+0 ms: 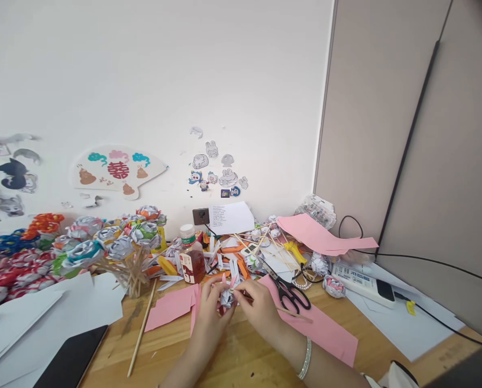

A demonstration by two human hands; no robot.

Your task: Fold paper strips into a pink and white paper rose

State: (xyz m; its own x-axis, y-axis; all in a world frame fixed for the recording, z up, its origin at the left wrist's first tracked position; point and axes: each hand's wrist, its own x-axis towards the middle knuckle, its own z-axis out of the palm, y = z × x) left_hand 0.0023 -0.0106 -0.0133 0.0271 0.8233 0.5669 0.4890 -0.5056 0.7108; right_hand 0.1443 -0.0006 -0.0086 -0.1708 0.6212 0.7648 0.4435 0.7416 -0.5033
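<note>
Flower (226, 297) of folded paper is sitting low over the table (232, 361), the left hand (209, 319) closing round it, seemingly steadying it, while the right hand (260, 310) is pinching a stick (294, 314) whose tip is touching it.

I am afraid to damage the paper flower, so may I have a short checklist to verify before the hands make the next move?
1. The left hand holds the paper flower firmly: ok.
2. The right hand pinches the wooden stick, pointed at the flower: ok.
3. The stick's tip is seated inside the flower: cannot tell, fingers hide it.
4. The scissors are well away from the right hand: not ok, they lie close beside it.
5. The bottle behind the hands is upright and capped: ok.
</note>
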